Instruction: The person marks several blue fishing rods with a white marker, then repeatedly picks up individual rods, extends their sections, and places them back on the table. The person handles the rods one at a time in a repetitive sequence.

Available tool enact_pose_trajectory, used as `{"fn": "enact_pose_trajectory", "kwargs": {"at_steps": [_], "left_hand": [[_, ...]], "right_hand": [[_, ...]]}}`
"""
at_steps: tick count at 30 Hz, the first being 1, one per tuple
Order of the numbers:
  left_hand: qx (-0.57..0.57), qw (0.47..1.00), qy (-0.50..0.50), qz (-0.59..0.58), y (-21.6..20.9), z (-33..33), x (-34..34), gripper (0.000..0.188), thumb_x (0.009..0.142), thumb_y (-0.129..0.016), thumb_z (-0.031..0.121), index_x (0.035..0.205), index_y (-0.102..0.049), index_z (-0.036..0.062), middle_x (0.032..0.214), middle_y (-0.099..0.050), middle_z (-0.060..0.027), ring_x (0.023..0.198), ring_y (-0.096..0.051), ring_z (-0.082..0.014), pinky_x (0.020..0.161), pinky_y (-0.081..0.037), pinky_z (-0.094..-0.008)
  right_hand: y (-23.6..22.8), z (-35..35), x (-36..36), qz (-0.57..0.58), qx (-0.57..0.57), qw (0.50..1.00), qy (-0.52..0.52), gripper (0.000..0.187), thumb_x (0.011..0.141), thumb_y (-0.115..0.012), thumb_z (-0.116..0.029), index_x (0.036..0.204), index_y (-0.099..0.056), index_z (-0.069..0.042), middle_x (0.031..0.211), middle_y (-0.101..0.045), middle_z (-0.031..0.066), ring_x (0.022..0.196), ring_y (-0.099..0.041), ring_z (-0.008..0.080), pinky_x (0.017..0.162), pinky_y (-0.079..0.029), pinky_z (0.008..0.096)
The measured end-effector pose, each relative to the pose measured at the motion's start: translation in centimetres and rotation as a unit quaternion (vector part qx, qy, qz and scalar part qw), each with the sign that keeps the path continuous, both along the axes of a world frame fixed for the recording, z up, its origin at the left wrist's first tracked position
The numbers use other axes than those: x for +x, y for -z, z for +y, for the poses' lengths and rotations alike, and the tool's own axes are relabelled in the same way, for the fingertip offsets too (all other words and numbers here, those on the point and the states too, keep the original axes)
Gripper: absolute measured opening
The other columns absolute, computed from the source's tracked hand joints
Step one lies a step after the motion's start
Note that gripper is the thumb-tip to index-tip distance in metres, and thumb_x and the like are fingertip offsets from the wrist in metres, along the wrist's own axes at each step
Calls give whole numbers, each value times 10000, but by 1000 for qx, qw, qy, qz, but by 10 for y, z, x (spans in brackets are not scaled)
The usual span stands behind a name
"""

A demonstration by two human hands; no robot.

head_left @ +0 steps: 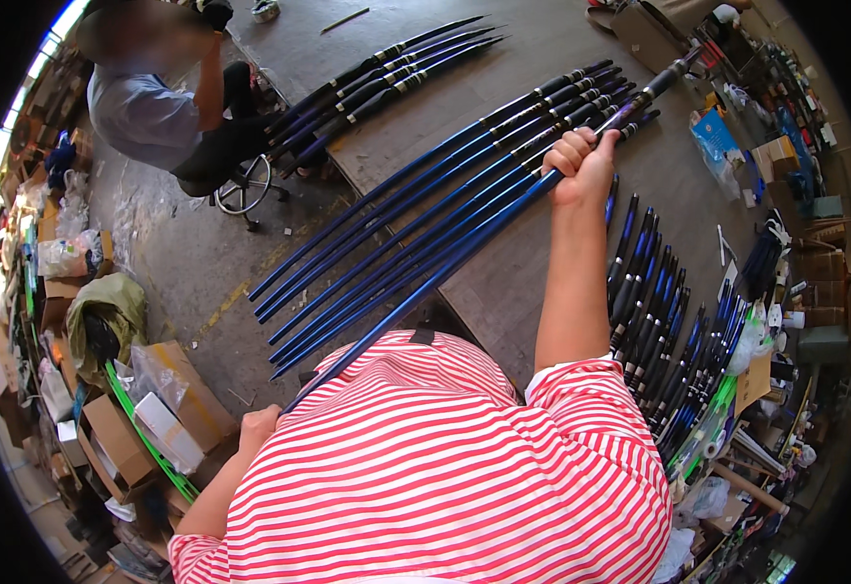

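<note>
In the head view, our right hand (581, 167) is closed in a fist round a blue rod (425, 288), just below its thicker, ringed section. Our left hand (260, 426) is curled at the opposite end, beside the waist; we cannot tell exactly how its fingers grip there. The rod runs slantwise between them, across our front and over the table (503, 302) — a wide hold that probably keeps so long a piece steady.

Next to it lies a row of blue rods (425, 224), nearly parallel, thick ends together and thin ends jutting past the table edge, perhaps because the length outruns the top. A darker bundle (387, 73) lies farther off, overhanging towards a seated co-worker (158, 117). To our right, more dark rods (645, 292) stand in close ranks — seemingly grouped so that they stay in order and leave the middle free.
</note>
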State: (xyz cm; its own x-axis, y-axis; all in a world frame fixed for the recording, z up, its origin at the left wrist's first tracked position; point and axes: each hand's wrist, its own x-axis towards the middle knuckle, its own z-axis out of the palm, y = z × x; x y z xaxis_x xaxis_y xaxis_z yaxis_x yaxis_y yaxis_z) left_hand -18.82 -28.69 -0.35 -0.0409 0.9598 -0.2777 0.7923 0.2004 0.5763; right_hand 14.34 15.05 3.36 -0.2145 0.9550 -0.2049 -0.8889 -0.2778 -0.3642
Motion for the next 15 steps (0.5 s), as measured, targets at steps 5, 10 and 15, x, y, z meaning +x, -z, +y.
{"fn": "enact_pose_trajectory", "kwargs": {"at_steps": [5, 10, 15], "left_hand": [[-205, 829, -86, -514, 1, 95, 9, 463, 846, -434, 404, 793, -568, -36, 702, -595, -132, 612, -572, -217, 549, -454, -319], [-25, 742, -310, -594, -48, 185, 74, 624, 877, -323, 543, 821, -609, -9, 514, -481, -1, 423, -420, -79, 393, -295, -218], [-60, 906, -83, -410, -41, 168, 47, 417, 874, -480, 336, 610, -551, 22, 459, -423, 27, 415, -348, -42, 392, -242, -215]], "right_hand": [[-23, -103, -88, 166, 96, 968, -160, 558, 763, -317, -692, 587, -302, -163, 450, -179, -46, 360, -153, 69, 347, -145, 229], [17, -157, -113, -347, 423, 801, -243, 542, 839, -428, -533, 975, -542, -20, 951, -580, 124, 902, -555, 221, 770, -433, 303], [31, -138, -64, -384, 500, 765, -130, 751, 789, -380, -641, 1189, -422, -6, 1187, -486, 163, 1130, -447, 275, 964, -308, 383]]}}
